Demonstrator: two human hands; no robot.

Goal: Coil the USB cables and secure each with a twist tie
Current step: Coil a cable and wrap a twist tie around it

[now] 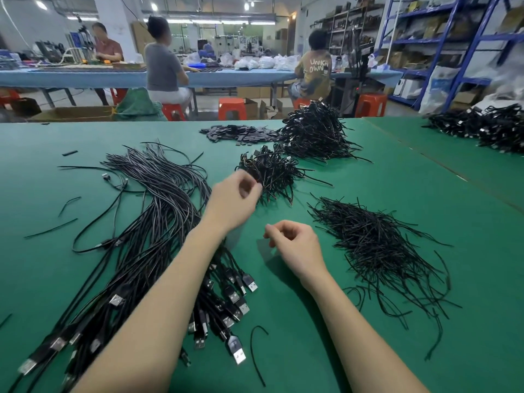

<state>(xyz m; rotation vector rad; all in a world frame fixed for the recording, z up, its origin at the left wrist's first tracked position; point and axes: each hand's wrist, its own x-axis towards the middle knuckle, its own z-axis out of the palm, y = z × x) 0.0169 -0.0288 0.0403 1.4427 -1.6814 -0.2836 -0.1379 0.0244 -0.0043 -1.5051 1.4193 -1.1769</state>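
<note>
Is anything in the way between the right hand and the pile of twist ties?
Nothing visible. Only bare green table lies between the right hand and the twist tie pile beside it. The left hand is off to the other side.

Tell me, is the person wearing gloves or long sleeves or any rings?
No. Both arms are bare as far as the picture shows, with no sleeve in sight. The left hand and the right hand have no gloves. No rings, watch or bracelet show on the parts that are visible.
</note>
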